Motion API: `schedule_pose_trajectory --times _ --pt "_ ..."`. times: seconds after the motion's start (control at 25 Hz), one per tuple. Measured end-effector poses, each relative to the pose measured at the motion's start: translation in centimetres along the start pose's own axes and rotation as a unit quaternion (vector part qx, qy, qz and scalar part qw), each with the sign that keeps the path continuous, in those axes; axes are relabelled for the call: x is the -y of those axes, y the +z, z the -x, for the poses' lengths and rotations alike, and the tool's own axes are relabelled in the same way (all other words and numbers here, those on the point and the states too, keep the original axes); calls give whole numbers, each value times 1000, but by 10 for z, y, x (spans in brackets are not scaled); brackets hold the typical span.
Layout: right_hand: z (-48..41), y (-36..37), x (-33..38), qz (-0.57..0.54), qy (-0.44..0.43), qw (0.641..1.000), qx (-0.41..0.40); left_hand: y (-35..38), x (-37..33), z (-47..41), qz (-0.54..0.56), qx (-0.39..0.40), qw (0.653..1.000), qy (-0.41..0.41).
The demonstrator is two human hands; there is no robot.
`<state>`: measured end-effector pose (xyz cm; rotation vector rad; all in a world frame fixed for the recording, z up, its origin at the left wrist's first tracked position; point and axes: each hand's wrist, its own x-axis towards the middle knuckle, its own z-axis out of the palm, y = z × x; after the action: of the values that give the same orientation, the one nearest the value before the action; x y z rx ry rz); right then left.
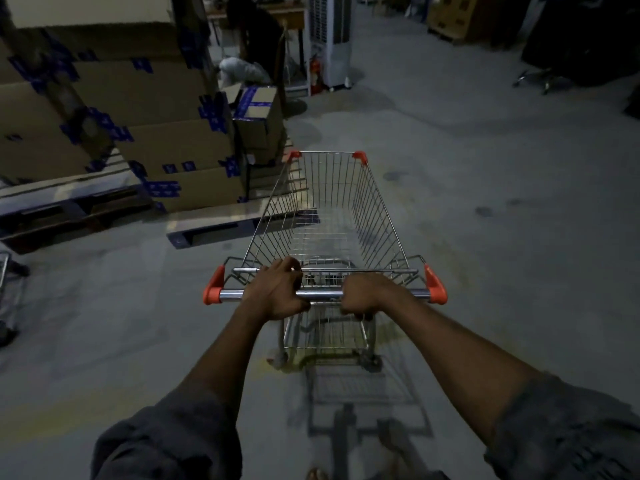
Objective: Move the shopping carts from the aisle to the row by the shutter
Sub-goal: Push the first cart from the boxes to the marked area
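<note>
— So, hands first: gripping what?

— Left hand point(277, 292) curled over the steel handle bar point(320, 293), left of its middle. Right hand point(363, 294) clenched round the same bar, just right of the middle. Both arms stretched forward, grey sleeves point(166, 441) ending near the elbows.

— And the shopping cart point(377, 216) relative to them?

— Directly ahead of both hands, handle at the near end, basket running from near to far along the middle of the concrete floor point(485, 254).

— Looks?

— Bright wire mesh, basket narrowing toward the far end, orange-red plastic caps point(213, 289) at the corners. Lower wire shelf point(325, 337) under the basket, castors point(370, 362) below it, blurred.

— Counts?

— One cart held. Four caps: two at the bar ends, two on the far rim. Two hands, both on the bar.

— Further out?

— To the left, stacked cardboard boxes point(166, 143) with blue tape, resting on pallets point(211, 233). At the left edge, a bit of wire frame point(4, 271), cut off; hard to say whether another cart. Far off, a white tower cooler point(330, 46), with a small red fire extinguisher point(315, 77) just left of it.
</note>
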<state>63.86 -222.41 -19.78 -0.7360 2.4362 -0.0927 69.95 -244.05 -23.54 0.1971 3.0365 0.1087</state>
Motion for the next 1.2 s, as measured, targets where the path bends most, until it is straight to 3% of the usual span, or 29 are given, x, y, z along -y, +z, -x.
schedule_pose_trajectory --times 0.16,0.32,0.68,1.0,1.2 --pt "38 34 -22 68 29 983 -170 -6 -45 1 37 31 999 -14" --pt "70 57 -59 93 30 964 -246 -9 -97 -1 -10 62 998 -8" --pt "143 99 -156 72 60 948 -305 14 -223 8 -84 -30 996 23" --pt "189 126 -193 79 169 924 -333 25 -278 -9 -97 -55 988 105" --pt "210 128 -196 61 227 917 -321 14 -293 -32 -99 -24 977 189"
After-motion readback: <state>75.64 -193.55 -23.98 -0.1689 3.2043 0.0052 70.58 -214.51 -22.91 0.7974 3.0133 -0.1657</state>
